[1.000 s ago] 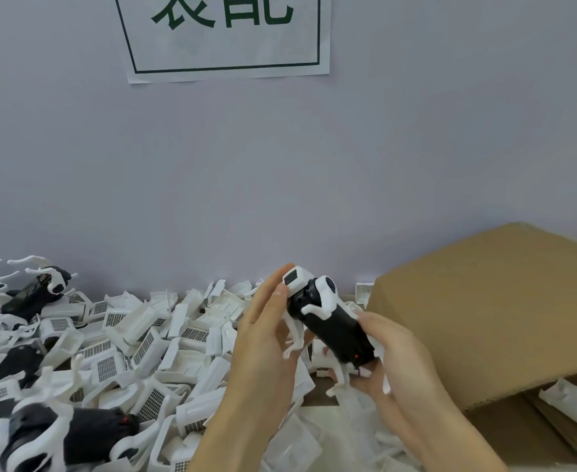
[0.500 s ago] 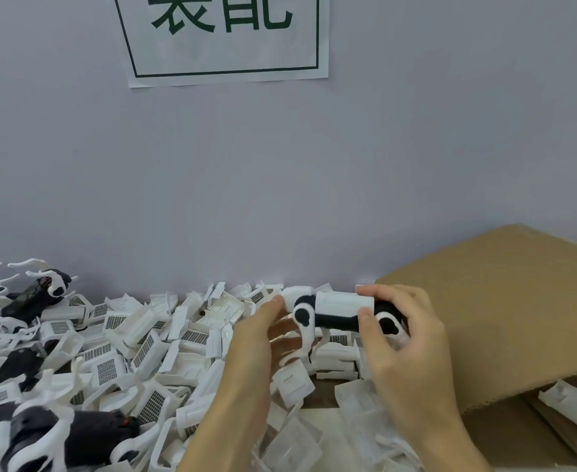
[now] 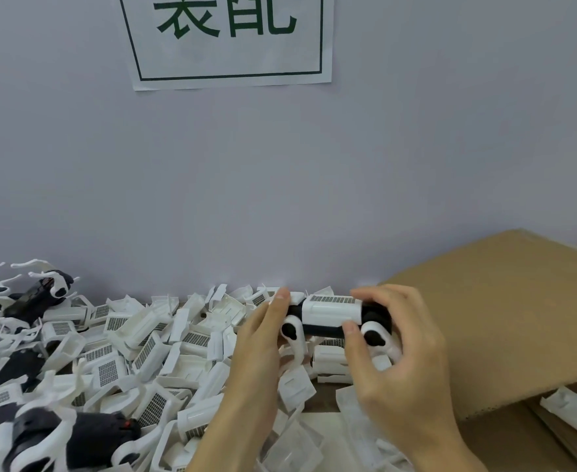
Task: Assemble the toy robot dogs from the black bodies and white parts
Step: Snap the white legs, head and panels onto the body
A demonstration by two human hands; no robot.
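A brown cardboard box stands at the right, its flap tilted up toward the wall; below the flap, at the lower right corner, a long white moulded part lies in the opening, and the rest of the inside is hidden. Loose on the bench, a heap of white back covers with gridded panels spreads from the left edge to the middle. Among them at the far left lie finished toy dogs — one upside down with white legs in the air, another near the bottom edge.

The toy robot dog being worked on is held level above the heap, just in front of the wall. Its body is black, a white cover with a gridded strip sits across its back, and a white leg with a black round joint shows at each end.

The left hand holds the dog's left end, fingers straight along that end with one fingertip at the top edge. The right hand wraps the right end: its fingers curl over the top of the cover and its thumb presses the cover's lower front edge — a closed grip round the dog. The dog lies between the two hands, touching both.

A white paper sign with green characters hangs on the wall above.
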